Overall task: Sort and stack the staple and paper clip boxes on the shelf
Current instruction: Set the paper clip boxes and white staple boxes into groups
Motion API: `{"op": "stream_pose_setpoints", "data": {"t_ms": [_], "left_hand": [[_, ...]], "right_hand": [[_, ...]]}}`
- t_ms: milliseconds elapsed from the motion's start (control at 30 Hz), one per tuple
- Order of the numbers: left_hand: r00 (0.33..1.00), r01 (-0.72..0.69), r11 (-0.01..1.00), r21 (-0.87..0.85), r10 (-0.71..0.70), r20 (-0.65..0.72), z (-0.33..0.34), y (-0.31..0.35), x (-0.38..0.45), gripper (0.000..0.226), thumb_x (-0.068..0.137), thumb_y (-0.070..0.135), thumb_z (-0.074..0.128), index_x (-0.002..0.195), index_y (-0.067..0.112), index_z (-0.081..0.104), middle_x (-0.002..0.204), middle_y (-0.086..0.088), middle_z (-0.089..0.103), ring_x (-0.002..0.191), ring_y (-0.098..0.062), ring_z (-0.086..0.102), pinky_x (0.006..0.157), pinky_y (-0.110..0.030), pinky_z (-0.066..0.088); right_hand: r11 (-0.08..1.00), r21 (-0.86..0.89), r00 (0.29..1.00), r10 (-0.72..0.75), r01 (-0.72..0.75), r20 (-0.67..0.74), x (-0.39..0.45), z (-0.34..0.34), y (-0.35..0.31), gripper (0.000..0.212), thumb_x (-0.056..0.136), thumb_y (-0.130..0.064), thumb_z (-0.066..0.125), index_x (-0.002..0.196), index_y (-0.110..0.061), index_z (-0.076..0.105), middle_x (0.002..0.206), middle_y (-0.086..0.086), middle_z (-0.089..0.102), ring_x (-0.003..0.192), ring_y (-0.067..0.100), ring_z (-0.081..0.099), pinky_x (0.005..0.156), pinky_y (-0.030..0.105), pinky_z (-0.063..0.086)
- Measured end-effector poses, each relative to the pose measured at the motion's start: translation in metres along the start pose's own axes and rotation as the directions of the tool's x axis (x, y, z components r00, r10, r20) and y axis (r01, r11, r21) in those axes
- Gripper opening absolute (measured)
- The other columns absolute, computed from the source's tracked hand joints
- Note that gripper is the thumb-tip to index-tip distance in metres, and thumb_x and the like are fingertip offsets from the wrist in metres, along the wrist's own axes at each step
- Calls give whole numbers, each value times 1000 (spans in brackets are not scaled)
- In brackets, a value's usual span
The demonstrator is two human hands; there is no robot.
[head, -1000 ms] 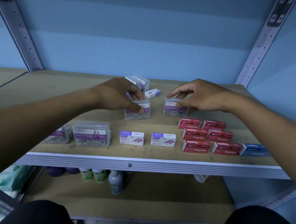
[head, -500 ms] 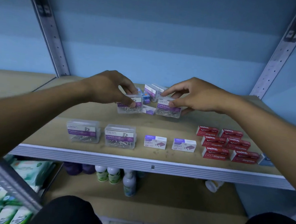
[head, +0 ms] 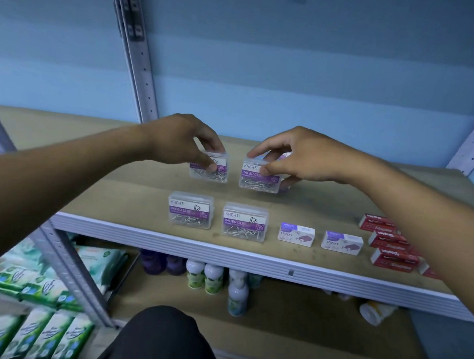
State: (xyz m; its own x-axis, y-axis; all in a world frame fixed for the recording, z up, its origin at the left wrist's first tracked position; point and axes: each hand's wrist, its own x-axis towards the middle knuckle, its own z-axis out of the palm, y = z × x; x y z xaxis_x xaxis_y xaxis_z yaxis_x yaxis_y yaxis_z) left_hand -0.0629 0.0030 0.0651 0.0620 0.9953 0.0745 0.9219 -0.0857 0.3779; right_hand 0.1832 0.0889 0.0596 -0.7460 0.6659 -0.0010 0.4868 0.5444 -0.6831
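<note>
Taking the front lip of the wooden shelf board as the landmark and reading left to right: the left hand comes in from above, thumb and fingers pinching the top edges of a clear plastic paper clip box with a purple label, held well behind the lip. It appears to be lifted off the board, though the angle leaves that uncertain. The top grip leaves the box's underside free, which would suit setting it down on another box.

Close to the lip, nearly below that held box, a second clear paper clip box stands on the board, with a third clear paper clip box just beside it. They look like likely bases for the two held boxes, judging from the task.

The right hand pinches a fourth clear paper clip box the same way, level with the left one and a little apart from it.

Further right along the lip sit two small white staple boxes with purple print, spaced apart, then a cluster of red staple boxes, partly hidden by the right forearm, grouped by kind.
</note>
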Motion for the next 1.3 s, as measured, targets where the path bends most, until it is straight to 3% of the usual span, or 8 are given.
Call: {"op": "stream_pose_setpoints", "data": {"t_ms": [100, 233, 400, 500, 733, 867, 1133, 1300], "left_hand": [[999, -14, 1000, 9, 14, 36, 2, -1, -2, 26, 80, 27, 79, 105, 29, 74, 101, 15, 73, 73, 19, 59, 69, -10, 39], [997, -8, 999, 39, 5, 77, 5, -6, -4, 27, 80, 28, 79, 107, 29, 73, 103, 15, 71, 73, 20, 58, 71, -11, 40], [994, -30, 996, 83, 21, 103, 14, -13, -3, 26, 81, 29, 78, 106, 31, 72, 102, 17, 71, 75, 24, 56, 67, 0, 37], [989, -47, 997, 58, 39, 145, 17, -17, -2, 26, 81, 29, 78, 106, 30, 72, 104, 15, 72, 77, 20, 58, 73, -11, 42], [983, -53, 998, 33, 46, 179, 22, -24, -2, 26, 82, 30, 77, 107, 29, 71, 106, 15, 71, 76, 20, 58, 75, -17, 43], [981, -48, 998, 31, 42, 187, 24, -26, -2, 26, 83, 32, 76, 109, 31, 70, 107, 17, 70, 78, 20, 58, 74, -16, 42], [982, -55, 996, 77, 40, 185, 21, -24, -2, 28, 81, 39, 76, 107, 39, 69, 105, 23, 68, 92, -2, 66, 92, -32, 52], [993, -85, 993, 83, 78, 84, 15, -7, 2, 29, 79, 41, 77, 106, 36, 69, 103, 20, 69, 88, 0, 68, 84, -18, 49]], "right_hand": [[1000, -15, 1000, 2, -2, 18, 4, 7, -2, 30, 91, -18, 74, 116, -33, 74, 102, -3, 70, 74, 8, 71, 74, 32, 64], [999, -46, 999, 14, -13, 32, 7, 15, -2, 29, 90, -18, 74, 113, -35, 75, 101, -3, 70, 94, 34, 73, 77, 52, 62], [999, -34, 999, 21, -19, 50, 7, 23, 1, 29, 90, -17, 74, 115, -33, 74, 101, -3, 68, 77, 14, 74, 79, 40, 64], [999, -40, 999, 12, -10, 51, 8, 28, 2, 31, 90, -17, 75, 117, -32, 74, 102, -3, 69, 73, 6, 71, 78, 32, 63], [998, -64, 996, 12, -7, 86, 10, 35, 4, 32, 91, -15, 74, 120, -26, 72, 101, 1, 71, 81, 13, 74, 78, 36, 63], [999, -43, 995, 30, -26, 96, 10, 37, 6, 32, 92, -13, 73, 123, -23, 71, 97, -2, 68, 66, -1, 68, 76, 34, 64], [996, -70, 997, 52, -48, 65, 5, 31, 5, 30, 92, -38, 71, 121, -31, 70, 106, -7, 71, 77, 3, 72, 81, 28, 62], [986, -142, 997, 81, -82, -11, 4, 13, 10, 19, 92, -46, 67, 108, -38, 73, 96, -15, 74, 89, 15, 73, 86, 30, 60]]}}
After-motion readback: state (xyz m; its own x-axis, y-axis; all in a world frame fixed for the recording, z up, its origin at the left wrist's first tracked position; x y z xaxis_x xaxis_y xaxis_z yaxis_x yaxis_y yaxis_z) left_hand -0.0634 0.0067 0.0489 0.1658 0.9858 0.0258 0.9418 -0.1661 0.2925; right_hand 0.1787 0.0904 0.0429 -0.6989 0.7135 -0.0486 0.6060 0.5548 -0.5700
